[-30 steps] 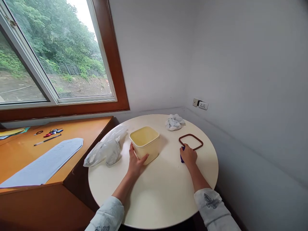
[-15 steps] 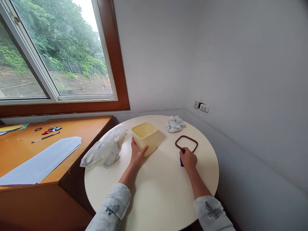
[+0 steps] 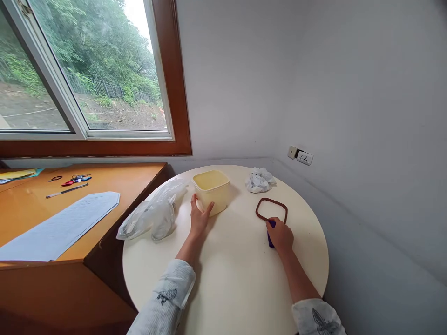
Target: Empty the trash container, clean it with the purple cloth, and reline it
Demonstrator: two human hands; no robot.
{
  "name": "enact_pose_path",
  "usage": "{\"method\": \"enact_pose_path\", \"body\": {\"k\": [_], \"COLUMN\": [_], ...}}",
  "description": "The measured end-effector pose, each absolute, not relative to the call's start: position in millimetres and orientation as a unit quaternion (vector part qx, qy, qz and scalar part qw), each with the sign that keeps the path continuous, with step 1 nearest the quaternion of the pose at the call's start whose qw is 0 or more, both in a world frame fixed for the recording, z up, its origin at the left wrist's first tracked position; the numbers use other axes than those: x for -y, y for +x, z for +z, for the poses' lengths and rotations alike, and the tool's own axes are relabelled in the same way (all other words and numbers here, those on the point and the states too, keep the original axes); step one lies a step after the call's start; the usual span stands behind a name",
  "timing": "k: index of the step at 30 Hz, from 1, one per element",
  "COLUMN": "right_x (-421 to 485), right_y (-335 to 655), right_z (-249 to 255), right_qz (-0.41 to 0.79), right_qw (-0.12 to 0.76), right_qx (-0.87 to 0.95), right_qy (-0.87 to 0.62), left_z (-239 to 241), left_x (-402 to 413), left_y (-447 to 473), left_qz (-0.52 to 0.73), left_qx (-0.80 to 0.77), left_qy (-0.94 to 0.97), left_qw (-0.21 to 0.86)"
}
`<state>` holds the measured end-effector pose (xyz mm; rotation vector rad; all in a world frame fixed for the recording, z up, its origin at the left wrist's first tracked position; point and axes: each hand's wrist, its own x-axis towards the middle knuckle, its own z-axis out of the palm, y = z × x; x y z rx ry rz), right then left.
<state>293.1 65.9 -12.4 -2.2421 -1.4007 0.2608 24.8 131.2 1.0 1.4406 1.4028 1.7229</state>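
A pale yellow, square plastic container (image 3: 215,197) stands upright with its top uncovered on the round table. My left hand (image 3: 199,219) is around its near left corner, thumb on the front and fingers at the left side. Farther right, my right hand (image 3: 281,236) is closed on a small dark purple item (image 3: 271,241), mostly covered by the fingers; its kind cannot be made out. Just beyond that hand lies a brown, rounded-square rim (image 3: 258,207), its near edge partly hidden. The tabletop's colour shows inside this rim.
On the round white table (image 3: 226,288) lie a clear plastic bag (image 3: 153,216) at left and a crumpled white bag (image 3: 260,180) at the back. The orange desk (image 3: 139,172) adjoins on the left, bearing papers (image 3: 66,225), a pen (image 3: 66,190) and keys (image 3: 77,179). Walls stand behind and right.
The camera view has shifted slightly. My right hand has moved a little right and toward me, along with the purple item. My left hand stays at the container.
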Motion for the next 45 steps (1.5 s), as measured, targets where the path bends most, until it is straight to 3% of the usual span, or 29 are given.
{"method": "enact_pose_path", "body": {"k": [27, 34, 45], "right_x": [-67, -65, -57], "right_y": [294, 293, 273], "right_z": [-16, -13, -12], "right_qz": [0.109, 0.114, 0.161], "right_qw": [0.257, 0.262, 0.367], "right_qx": [0.528, 0.523, 0.55], "right_qy": [-0.802, -0.803, -0.733], "left_z": [-1, 3, 10], "left_x": [-114, -108, -86], "left_y": [25, 28, 39], "left_qz": [0.59, 0.592, 0.619], "left_qx": [-0.604, -0.603, -0.534], "left_qy": [0.52, 0.518, 0.534], "left_qw": [0.132, 0.135, 0.214]}}
